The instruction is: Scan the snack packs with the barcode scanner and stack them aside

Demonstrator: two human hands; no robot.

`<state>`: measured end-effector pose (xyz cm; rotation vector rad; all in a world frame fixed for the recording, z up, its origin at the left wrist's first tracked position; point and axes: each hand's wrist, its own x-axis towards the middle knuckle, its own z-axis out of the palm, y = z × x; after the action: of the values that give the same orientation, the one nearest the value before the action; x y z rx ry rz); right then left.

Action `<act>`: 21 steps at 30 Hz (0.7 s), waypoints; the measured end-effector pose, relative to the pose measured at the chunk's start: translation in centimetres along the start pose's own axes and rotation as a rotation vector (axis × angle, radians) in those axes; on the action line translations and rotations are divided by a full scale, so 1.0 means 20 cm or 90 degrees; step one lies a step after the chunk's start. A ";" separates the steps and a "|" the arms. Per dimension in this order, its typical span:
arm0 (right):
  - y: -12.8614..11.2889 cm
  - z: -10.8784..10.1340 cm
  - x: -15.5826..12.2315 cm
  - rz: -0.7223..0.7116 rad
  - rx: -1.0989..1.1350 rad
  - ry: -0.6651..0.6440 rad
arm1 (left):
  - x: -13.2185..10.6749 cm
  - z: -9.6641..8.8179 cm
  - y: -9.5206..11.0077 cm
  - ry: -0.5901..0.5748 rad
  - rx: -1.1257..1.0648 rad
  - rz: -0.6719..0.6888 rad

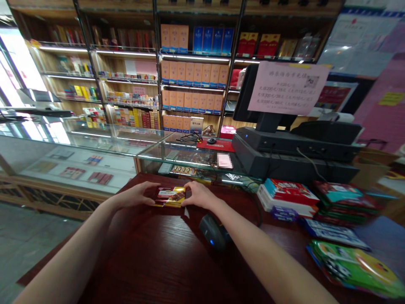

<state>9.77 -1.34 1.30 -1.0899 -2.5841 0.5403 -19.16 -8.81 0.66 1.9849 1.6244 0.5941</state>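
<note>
A yellow and dark red snack packet (170,196) with chocolate bars pictured on it lies at the far part of the dark wooden counter (152,253). My left hand (139,195) has its thumb and fingers closed around the packet's left end. At the right end, my right hand (200,196) grips it the same way. A small pale pointed piece (186,212) shows just below my right fingers; I cannot make out what it is. Under my right forearm rests a black barcode scanner (211,231) with a blue light, partly hidden.
Glass display cases (95,141) stand beyond the counter. A cash register (294,147) with a pink notice (286,88) is at the right. Nearer are a red and white box (289,196), a purple packet (284,213) and green packets (356,268). Shelves of boxes line the wall.
</note>
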 end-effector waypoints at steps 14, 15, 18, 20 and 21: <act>0.02 0.05 0.02 0.030 0.104 -0.043 | 0.01 0.00 -0.01 -0.132 -0.232 -0.042; 0.03 0.06 0.02 0.036 0.126 -0.047 | 0.01 0.00 -0.01 -0.131 -0.232 -0.046; 0.05 0.08 0.03 0.052 0.195 -0.052 | -0.01 0.00 0.01 -0.114 -0.206 -0.054; 0.06 0.08 0.03 0.065 0.233 -0.055 | -0.01 0.00 0.02 -0.107 -0.191 -0.055; 0.06 0.09 0.03 0.069 0.245 -0.054 | -0.02 -0.01 0.03 -0.105 -0.186 -0.054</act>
<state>9.45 -0.49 -0.77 -1.0919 -2.3575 1.0789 -18.86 -9.28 1.10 1.6974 1.4257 0.5825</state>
